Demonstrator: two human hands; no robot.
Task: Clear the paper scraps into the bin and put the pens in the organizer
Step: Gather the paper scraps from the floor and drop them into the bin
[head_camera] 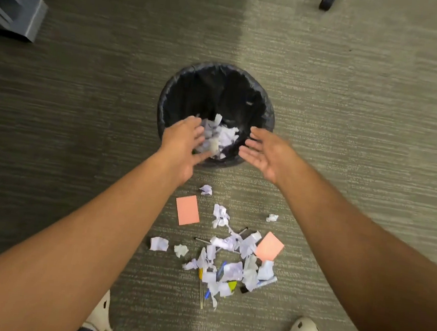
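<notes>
Grey-green ribbed carpet [348,124] w/ grey furniture base [19,16] top left, chair caster [327,0] top right.

The bin [268,117] is wide open on top. Both hands hang over its near rim. Bare floor [349,110] lies all around; scraps [227,266] crowd the floor nearer the feet.

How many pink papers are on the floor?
2. One pink paper lies flat on the carpet under the left forearm, near the bin. The other pink paper sits at the right edge of the scrap pile. More could hide under scraps.
</notes>
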